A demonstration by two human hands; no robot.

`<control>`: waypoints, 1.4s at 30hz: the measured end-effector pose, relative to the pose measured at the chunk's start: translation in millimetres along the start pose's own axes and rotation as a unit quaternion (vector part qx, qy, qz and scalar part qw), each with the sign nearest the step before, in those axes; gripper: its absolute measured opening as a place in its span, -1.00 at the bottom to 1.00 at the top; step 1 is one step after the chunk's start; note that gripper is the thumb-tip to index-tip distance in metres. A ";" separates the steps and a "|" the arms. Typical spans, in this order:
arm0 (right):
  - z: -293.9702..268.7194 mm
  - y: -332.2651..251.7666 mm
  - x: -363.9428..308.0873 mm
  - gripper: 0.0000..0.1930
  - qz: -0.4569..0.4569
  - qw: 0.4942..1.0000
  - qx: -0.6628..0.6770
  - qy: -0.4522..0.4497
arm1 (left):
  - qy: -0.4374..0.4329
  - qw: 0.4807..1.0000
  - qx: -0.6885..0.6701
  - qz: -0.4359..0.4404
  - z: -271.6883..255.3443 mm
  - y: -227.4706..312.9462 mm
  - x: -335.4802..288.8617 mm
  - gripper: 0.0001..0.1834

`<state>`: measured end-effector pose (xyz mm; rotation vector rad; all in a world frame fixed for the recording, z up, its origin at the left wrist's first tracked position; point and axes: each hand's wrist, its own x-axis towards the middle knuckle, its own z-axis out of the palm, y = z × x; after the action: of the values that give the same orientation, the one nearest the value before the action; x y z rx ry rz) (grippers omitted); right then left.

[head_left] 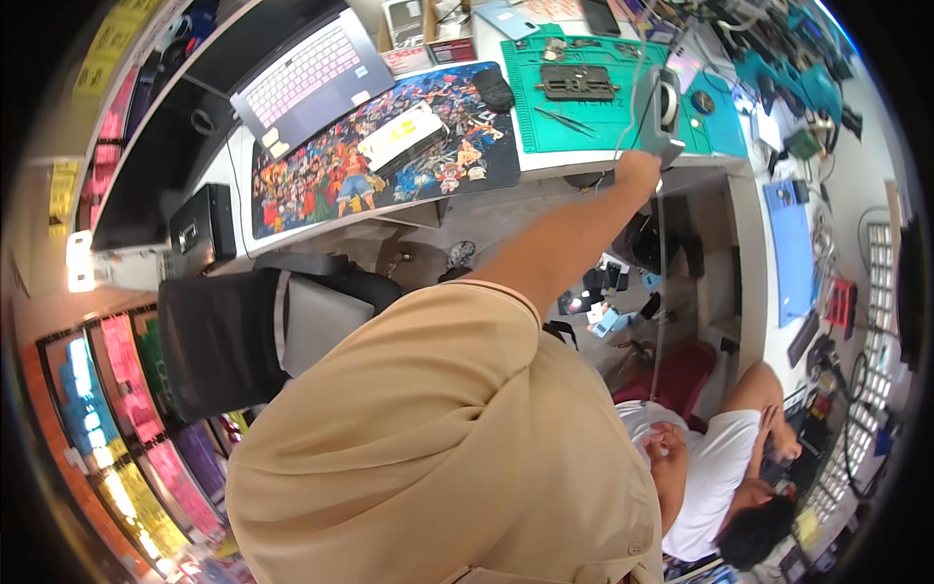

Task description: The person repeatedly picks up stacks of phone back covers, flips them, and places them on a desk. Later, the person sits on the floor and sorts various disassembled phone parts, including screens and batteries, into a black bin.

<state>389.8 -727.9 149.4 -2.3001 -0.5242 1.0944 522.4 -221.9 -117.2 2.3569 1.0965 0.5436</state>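
Grey box-shaped metal device (667, 109) stood at the near edge of the table (584, 164), on the seam between a green cutting mat (574, 125) and a teal mat (718, 122), right of centre. The right hand (637, 167) reached out to the device's lower near corner and touched it. Its fingers were hidden behind the knuckles, so I could not tell whether they were spread or pinching the casing. The left hand was out of view.

A thin pale cable (662, 253) hung from the device down past the table edge. Judging from that, a pull on the cable or a nudge from the outstretched arm could tip the device off the edge, since it sat so close to the drop. It could also fall toward the seated person in a white shirt (715, 477) below to the right.

Counted: one grey device, one hanging cable and one green mat. One teal mat lay beside it. One pair of slim metal tweezers (567, 121) lay on the green mat. To the left were one colourful cartoon-printed desk mat (321, 185), one black mouse (493, 88) and one open silver laptop (311, 78).
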 end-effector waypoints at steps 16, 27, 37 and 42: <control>98.6 -129.9 137.3 -0.78 -0.049 0.969 0.029 -0.240 | 0.188 0.760 -0.544 -0.302 -399.8 -304.1 -76.8 -0.61; 191.7 -137.0 126.2 -0.74 -0.002 0.972 0.057 -0.230 | 0.071 0.911 -0.234 -0.331 -381.3 -426.7 -67.2 -0.60; 209.2 -129.6 113.8 -0.71 -0.041 0.982 0.016 -0.186 | -0.071 0.986 -0.008 -0.153 -432.3 -401.4 -65.6 -0.24; 199.4 -122.5 123.1 -0.71 -0.036 0.984 0.008 -0.175 | -0.198 0.964 0.175 0.013 -434.3 -364.4 -107.2 0.35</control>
<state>290.6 -505.3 46.9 -2.0639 -0.7234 1.4709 9.0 9.8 7.5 2.6241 1.0351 -0.1320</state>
